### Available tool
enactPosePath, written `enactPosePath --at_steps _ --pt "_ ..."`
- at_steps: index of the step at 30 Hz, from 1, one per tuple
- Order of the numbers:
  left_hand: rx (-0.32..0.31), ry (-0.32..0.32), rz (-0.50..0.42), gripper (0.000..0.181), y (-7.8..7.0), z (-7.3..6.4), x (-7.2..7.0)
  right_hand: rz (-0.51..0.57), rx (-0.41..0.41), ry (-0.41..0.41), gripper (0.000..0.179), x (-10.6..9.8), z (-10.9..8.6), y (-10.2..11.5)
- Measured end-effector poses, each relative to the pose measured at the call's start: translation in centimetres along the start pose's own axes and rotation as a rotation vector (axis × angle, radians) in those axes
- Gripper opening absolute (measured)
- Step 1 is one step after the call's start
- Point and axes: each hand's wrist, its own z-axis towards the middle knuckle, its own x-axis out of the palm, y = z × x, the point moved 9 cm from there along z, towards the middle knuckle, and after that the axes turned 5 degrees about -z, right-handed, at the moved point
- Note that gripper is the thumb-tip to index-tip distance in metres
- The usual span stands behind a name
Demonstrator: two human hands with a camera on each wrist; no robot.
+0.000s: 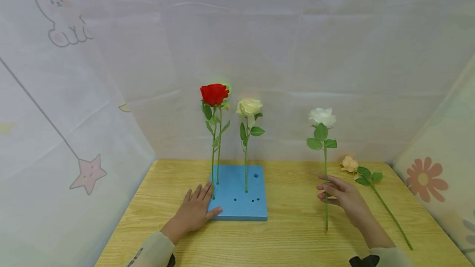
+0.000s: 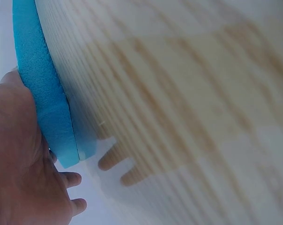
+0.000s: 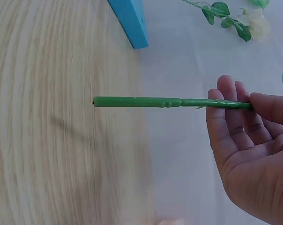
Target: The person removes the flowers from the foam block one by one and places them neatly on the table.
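A white artificial rose (image 1: 323,117) stands upright in the air, its green stem (image 3: 132,101) pinched between the thumb and fingers of my right hand (image 1: 345,199). The stem's lower end hangs above the table. My left hand (image 1: 196,211) rests on the left edge of a blue foam block (image 1: 237,211), fingers spread and thumb over its front corner. In the left wrist view that hand (image 2: 29,159) lies along the block's side (image 2: 48,93). A red rose (image 1: 214,94), a partly hidden green flower (image 1: 226,90) and a cream rose (image 1: 249,107) stand upright in holes of the block.
On the table's right side lies a peach rose (image 1: 349,163) with its stem slanting toward the front. Several bare holes (image 1: 256,175) show in the block. The wooden table (image 1: 289,226) backs onto a pale cloth (image 1: 278,52), with printed cloth at both sides.
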Motion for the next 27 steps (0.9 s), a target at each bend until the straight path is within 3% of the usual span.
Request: enactPosePath --at_steps 20,27 --pt "0.011 -0.008 0.008 0.091 -0.1 0.0 0.0 -0.114 0.013 0.016 0.058 -4.9 -1.7 -2.4" --pt "0.014 -0.010 -0.002 0.091 0.0 0.0 0.1 -0.099 0.067 0.015 0.061 -6.2 -2.4 -3.3"
